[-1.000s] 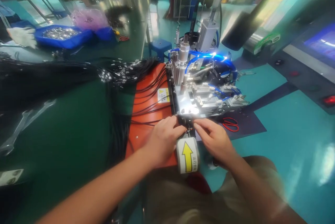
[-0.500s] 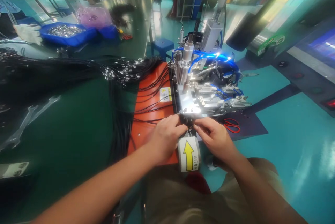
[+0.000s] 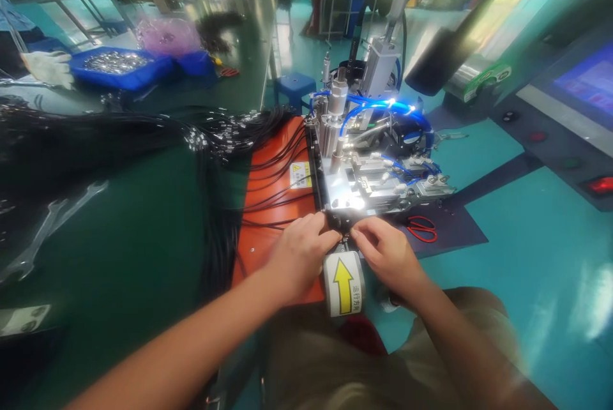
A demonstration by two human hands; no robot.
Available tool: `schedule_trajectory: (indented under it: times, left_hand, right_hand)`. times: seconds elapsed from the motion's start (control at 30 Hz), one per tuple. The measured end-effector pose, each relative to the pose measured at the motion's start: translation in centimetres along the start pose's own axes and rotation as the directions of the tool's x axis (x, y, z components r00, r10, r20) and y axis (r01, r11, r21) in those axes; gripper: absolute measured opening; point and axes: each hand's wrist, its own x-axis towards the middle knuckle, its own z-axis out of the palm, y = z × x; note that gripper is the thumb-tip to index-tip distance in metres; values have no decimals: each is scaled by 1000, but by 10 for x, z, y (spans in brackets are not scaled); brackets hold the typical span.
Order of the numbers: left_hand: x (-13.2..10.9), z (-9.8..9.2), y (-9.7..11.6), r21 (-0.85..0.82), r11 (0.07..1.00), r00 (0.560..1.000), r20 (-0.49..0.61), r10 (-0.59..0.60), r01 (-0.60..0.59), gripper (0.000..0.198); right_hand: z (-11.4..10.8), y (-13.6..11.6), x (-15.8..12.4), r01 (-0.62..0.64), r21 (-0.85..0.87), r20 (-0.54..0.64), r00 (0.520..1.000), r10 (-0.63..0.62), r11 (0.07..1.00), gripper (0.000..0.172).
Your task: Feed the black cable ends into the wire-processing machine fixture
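Observation:
At the near end of a machine with silver cylinders point(image 3: 338, 100) and blue air hoses, my two hands work close together. My left hand point(image 3: 304, 250) is closed, its thumb and fingertips pressed together at the dark track edge beside the orange cover point(image 3: 272, 170). Fingers of my right hand point(image 3: 383, 247) pinch something tiny just across from the left thumb; it is too small to name. Just below the fingertips sits a white label with a yellow arrow point(image 3: 343, 285) on a rounded end piece. Thin black cables point(image 3: 268, 209) run over the orange cover to the track.
A thick bundle of black cables point(image 3: 215, 129) with metal ends lies to the left. Two wrenches point(image 3: 48, 231) rest on the green table. Red-handled scissors point(image 3: 422, 229) lie right of the machine. Farther back stands a blue tray point(image 3: 119, 71) of small metal parts, near a person's gloved hand point(image 3: 50, 68).
My right hand has shifted slightly left, its fingertips now nearer my left thumb. Both hands remain at the track end. The view has moved a little.

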Motion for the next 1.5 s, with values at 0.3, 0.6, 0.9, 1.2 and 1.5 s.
schedule_trajectory:
  times: [0.3, 0.6, 0.9, 1.2, 1.5]
  left_hand:
    - [3, -14, 3, 32, 999, 994, 105, 27, -30, 29]
    - [2, -29, 3, 125, 992, 991, 137, -5, -12, 19]
    - [5, -34, 4, 199, 980, 983, 182, -36, -1, 21]
    - [2, -28, -4, 72, 997, 990, 137, 22, -32, 21]
    - [5, -35, -4, 60, 998, 983, 182, -5, -6, 21]
  right_hand:
    - [3, 2, 2, -196, 223, 124, 977, 172, 955, 23]
    - [9, 9, 1, -166, 227, 79, 985, 152, 960, 25]
    - [13, 0, 0, -285, 357, 107, 959, 264, 890, 25]
    - [32, 1, -5, -311, 371, -11, 941, 339, 875, 24]
    - [35, -6, -8, -309, 307, -73, 936, 345, 900, 23]
